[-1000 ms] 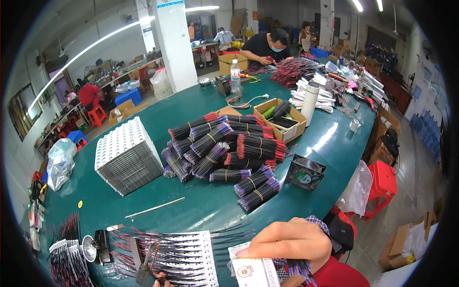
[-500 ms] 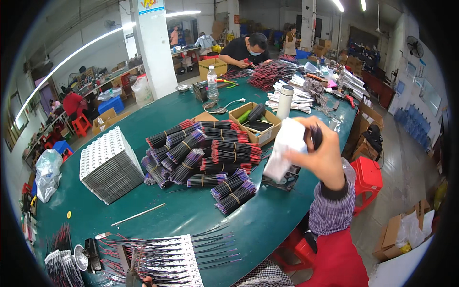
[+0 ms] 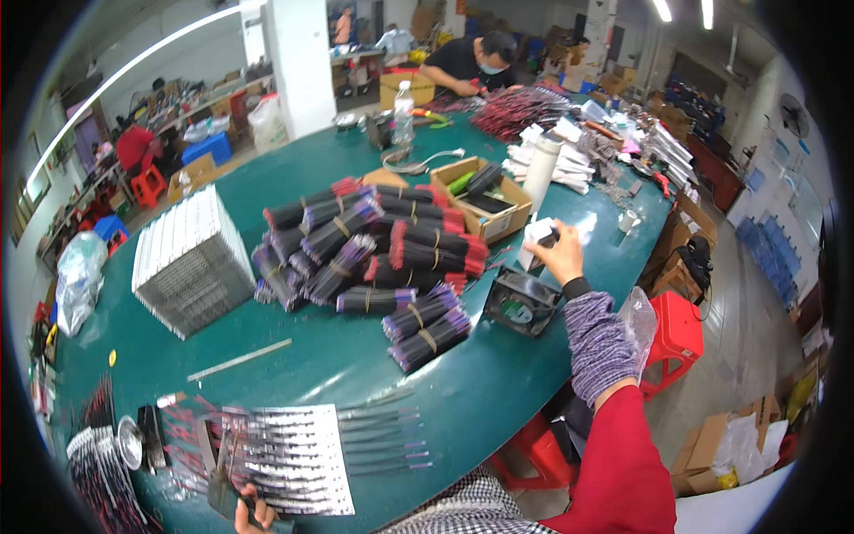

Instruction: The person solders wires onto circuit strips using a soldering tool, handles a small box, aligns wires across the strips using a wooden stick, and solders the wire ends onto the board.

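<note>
Stretched forward, my right hand (image 3: 562, 254) is closed on a small white box-like object (image 3: 537, 235) with a dark part by the fingers. It is beside the white flask (image 3: 543, 173), behind a square black fan (image 3: 520, 303). At the lower left, my left hand (image 3: 256, 510) is wrapped round the handle of a dark tool (image 3: 221, 491), whose kind I cannot make out. The tool's tip is over a white board sheet (image 3: 320, 454) with rows of thin red and black wires. Next to it are a small metal dish (image 3: 130, 442) and a dark block (image 3: 153, 436).
Banded wire bundles (image 3: 356, 227) lie mid-table, beside a stack of white panels (image 3: 191, 267) and a cardboard box (image 3: 498, 222). A thin rod (image 3: 240, 360) lies nearer. Across the table sits a masked co-worker (image 3: 471, 71). Red stools (image 3: 672, 338) stand at right.
My right hand has moved away from me, lowering the white object from in front of the fan to beside the flask. My left hand stays on the tool; the view has shifted slightly.
</note>
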Available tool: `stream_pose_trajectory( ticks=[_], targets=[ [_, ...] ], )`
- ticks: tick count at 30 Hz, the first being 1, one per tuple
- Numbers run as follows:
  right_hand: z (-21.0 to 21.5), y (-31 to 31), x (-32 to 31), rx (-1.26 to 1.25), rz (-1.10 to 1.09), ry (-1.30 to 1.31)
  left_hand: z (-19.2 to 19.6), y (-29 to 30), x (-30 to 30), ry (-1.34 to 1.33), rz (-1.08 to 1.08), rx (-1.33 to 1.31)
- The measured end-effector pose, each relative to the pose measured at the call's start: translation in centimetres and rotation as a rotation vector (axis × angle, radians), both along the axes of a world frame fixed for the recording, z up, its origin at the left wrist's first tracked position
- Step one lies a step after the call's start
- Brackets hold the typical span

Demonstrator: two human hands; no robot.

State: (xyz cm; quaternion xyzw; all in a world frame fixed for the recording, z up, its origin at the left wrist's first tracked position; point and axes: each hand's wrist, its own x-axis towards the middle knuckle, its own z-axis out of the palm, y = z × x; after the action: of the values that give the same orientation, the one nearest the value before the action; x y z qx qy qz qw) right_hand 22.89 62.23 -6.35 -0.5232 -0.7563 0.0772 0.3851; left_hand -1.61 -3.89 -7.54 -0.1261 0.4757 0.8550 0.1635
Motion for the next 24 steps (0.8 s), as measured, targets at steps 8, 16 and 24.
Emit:
stream_pose_trajectory(
  ticks=[8,16,24],
  targets=[
    [9.6,-9.4,4.1,0.242,0.222,0.263,-5.2,-2.5,-2.5,0.008,-0.182,0.294],
    [7.8,-38.1,-6.7,-0.036,1.234,-0.106,-0.9,-2.7,3.7,0.239,-0.199,0.147],
    [-1.3,-43.6,-10.4,-0.159,1.201,-0.127,1.0,-5.1,11.9,0.147,-0.243,-0.224]
  ],
)
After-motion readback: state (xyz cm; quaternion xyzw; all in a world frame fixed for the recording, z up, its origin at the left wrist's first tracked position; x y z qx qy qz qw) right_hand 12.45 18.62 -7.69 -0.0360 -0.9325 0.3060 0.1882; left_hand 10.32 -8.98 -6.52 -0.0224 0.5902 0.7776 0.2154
